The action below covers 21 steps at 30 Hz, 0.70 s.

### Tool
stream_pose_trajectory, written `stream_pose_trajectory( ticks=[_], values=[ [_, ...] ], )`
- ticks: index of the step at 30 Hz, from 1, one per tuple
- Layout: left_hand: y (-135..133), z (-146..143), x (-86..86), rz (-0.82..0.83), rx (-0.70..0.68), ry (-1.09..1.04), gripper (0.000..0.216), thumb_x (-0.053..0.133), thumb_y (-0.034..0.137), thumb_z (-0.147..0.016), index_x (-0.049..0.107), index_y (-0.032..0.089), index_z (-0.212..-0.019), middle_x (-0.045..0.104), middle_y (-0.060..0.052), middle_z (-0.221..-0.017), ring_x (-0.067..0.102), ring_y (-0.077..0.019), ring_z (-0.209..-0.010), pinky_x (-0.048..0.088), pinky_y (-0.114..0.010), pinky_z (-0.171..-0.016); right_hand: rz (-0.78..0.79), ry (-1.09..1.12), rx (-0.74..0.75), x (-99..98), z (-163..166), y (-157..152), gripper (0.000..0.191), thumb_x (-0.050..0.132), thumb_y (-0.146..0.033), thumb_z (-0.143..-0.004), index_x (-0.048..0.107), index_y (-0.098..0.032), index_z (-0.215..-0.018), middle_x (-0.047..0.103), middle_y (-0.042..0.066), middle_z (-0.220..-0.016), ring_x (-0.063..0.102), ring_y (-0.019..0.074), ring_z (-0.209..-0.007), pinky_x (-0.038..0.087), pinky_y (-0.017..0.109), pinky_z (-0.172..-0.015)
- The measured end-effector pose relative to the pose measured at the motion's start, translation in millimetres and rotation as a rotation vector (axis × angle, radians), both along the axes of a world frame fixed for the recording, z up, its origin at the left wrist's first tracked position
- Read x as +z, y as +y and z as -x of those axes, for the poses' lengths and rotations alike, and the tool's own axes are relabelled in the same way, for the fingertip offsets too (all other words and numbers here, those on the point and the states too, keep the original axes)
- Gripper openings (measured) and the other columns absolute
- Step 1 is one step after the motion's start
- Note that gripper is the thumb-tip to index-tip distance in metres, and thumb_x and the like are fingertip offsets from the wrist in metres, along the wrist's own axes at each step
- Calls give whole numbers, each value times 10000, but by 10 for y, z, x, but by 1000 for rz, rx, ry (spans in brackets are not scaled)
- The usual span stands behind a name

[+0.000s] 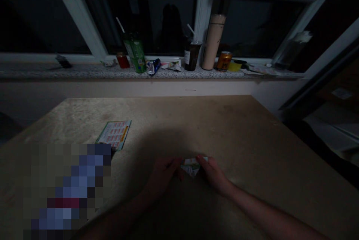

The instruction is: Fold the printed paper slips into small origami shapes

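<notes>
A small folded piece of printed paper lies low over the wooden table, held between both hands. My left hand pinches its left edge with closed fingers. My right hand grips its right edge, fingers curled over the top corner. The scene is dim, so the paper's folds are hard to make out.
A printed leaflet lies flat on the table to the left. A pixelated patch covers the near left. On the stone windowsill stand a green bottle, a dark cup with straw, a tall beige tumbler, an orange can and wrappers.
</notes>
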<state>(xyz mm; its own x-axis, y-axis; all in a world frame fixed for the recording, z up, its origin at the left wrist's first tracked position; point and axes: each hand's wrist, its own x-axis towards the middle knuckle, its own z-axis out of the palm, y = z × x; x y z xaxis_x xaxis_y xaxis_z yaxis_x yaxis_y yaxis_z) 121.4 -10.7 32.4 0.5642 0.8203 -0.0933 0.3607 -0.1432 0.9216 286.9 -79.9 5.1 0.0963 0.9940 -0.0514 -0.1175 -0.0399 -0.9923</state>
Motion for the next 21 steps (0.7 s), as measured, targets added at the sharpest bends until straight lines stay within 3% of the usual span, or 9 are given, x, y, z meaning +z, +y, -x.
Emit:
stream_pose_trajectory(
  ticks=[5,9,21],
  values=[
    [7,-7,40,-7,62,-1,491,443,428,-856,616,185,-466,594,4,-461,539,-139,-480,367,-212,-523,-55,-100,-110,36,-64,35,483,519,-568,-809,594,-158,-566,554,2,-549,499,123,-543,376,231,-541],
    [12,-6,39,-10,66,-28,505,427,440,-862,611,188,-465,587,5,-455,547,-138,-483,377,-210,-531,-54,-126,-129,33,-87,44,558,454,-598,-829,549,-166,-489,543,16,-522,481,118,-507,351,232,-502],
    [39,15,52,-50,207,15,641,291,534,-883,585,194,-426,553,-14,-443,536,-158,-498,390,-236,-558,-87,-215,-154,112,-93,27,459,503,-486,-852,574,-156,-541,457,-23,-484,411,100,-478,288,226,-479]
  ],
)
